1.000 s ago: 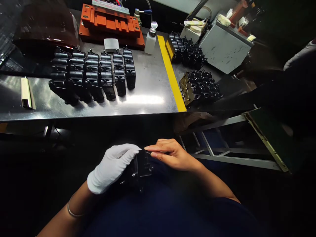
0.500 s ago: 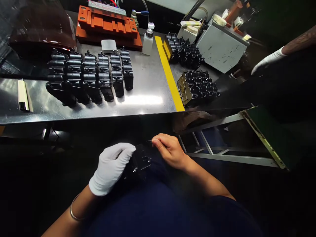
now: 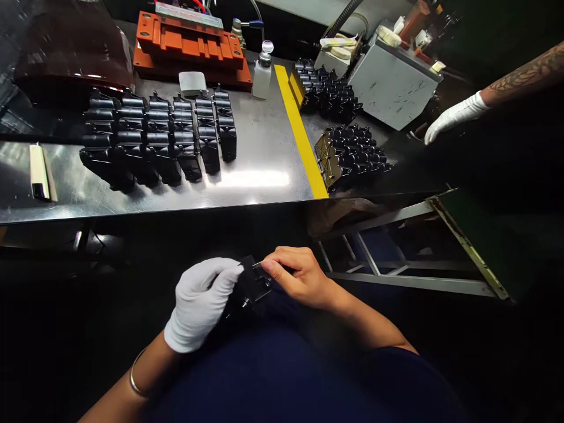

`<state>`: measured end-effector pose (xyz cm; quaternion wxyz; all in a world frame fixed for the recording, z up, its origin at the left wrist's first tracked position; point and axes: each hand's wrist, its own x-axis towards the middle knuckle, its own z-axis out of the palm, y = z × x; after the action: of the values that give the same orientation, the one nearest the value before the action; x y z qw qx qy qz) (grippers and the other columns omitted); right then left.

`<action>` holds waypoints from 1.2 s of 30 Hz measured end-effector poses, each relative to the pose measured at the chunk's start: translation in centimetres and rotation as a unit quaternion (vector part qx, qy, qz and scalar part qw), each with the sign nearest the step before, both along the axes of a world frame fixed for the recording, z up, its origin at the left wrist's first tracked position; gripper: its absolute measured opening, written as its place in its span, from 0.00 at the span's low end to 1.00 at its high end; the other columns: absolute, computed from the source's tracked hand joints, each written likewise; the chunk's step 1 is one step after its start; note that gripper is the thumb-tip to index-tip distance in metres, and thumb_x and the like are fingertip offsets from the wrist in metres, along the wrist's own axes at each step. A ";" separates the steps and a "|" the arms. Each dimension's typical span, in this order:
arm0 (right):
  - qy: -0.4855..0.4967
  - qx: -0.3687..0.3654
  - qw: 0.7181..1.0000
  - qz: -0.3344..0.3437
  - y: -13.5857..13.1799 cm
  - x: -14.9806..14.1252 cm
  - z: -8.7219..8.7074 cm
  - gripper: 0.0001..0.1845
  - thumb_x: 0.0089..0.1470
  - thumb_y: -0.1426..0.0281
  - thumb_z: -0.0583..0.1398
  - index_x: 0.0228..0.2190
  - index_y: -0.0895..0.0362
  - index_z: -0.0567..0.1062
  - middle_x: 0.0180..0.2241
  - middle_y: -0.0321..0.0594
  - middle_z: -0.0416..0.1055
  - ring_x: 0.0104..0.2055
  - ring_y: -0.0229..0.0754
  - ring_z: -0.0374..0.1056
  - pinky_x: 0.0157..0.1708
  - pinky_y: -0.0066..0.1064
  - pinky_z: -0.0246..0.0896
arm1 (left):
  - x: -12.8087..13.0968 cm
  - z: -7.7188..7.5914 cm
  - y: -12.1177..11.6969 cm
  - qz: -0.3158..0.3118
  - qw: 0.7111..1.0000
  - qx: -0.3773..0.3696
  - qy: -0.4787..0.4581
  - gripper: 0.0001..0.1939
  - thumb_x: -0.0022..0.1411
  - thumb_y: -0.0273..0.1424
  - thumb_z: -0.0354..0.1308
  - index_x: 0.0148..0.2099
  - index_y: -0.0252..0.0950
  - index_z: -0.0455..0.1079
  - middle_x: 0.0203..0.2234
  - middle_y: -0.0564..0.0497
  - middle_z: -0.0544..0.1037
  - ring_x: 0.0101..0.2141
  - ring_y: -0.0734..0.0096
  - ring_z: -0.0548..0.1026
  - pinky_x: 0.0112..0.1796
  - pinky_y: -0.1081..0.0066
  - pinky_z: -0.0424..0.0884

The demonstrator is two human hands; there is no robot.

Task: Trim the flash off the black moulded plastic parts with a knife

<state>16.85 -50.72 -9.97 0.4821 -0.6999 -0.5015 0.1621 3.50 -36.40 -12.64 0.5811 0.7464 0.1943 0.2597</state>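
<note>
My left hand (image 3: 200, 302), in a white glove, is closed on the edge of a black plastic part (image 3: 251, 288) below the bench's front edge. Small shiny bits show on this dark part, and its outline fades into the dark clothing behind. Bare and pinched, my right hand (image 3: 304, 276) holds a thin, pale, needle-like piece (image 3: 257, 264) between thumb and forefinger. The tip of that thin piece lies over the black part; I cannot tell whether it touches it. Several similar black ribbed parts (image 3: 161, 138) stand in rows on the bench.
The steel bench (image 3: 264, 141) carries an orange fixture (image 3: 189, 50), a pump bottle (image 3: 263, 73), a yellow stripe (image 3: 302, 135) and a cream-coloured block (image 3: 39, 170). More black parts (image 3: 356, 150) stand right of the stripe. A co-worker's gloved hand (image 3: 456, 117) is at right, above a metal frame (image 3: 414, 285).
My right hand has moved left and slightly down, bringing the thin piece over the black part. The part has tilted slightly. The co-worker's gloved hand has moved left.
</note>
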 end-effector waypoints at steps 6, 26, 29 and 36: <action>-0.028 0.001 0.999 0.041 -0.3 0.6 0.3 0.12 0.60 0.74 0.56 0.27 0.62 0.77 0.20 0.37 0.71 0.22 0.32 0.63 0.23 0.22 0.58 | 0.4 0.7 -0.4 0.014 0.996 -0.070 0.045 0.07 0.55 0.31 0.61 0.26 0.38 0.77 0.20 0.54 0.79 0.22 0.73 0.75 0.26 0.78 0.71; -0.059 0.069 0.992 0.082 -0.5 1.3 0.1 0.13 0.60 0.75 0.55 0.26 0.64 0.75 0.21 0.42 0.72 0.23 0.34 0.66 0.24 0.25 0.61 | 1.0 1.2 -0.2 0.063 0.986 -0.122 0.093 0.09 0.50 0.37 0.63 0.23 0.37 0.75 0.17 0.54 0.76 0.21 0.74 0.71 0.23 0.78 0.68; -0.084 0.072 0.991 0.077 -0.5 1.1 0.0 0.13 0.61 0.74 0.54 0.26 0.62 0.74 0.21 0.40 0.71 0.23 0.34 0.65 0.24 0.25 0.61 | 1.0 1.2 -0.2 0.065 0.985 -0.123 0.101 0.10 0.49 0.38 0.63 0.23 0.37 0.75 0.17 0.54 0.75 0.20 0.74 0.69 0.22 0.78 0.67; -0.105 0.056 0.989 0.087 -0.5 1.3 0.0 0.14 0.61 0.73 0.54 0.25 0.61 0.73 0.20 0.39 0.70 0.22 0.34 0.64 0.24 0.25 0.60 | 1.1 1.3 -0.2 0.054 0.986 -0.118 0.104 0.09 0.49 0.37 0.63 0.23 0.38 0.76 0.17 0.54 0.75 0.20 0.74 0.70 0.23 0.78 0.68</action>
<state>18.11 -51.22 -9.95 0.4491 -0.6385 -0.6169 0.1005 4.56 -36.61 -11.30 0.6265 0.6842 0.3233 0.1867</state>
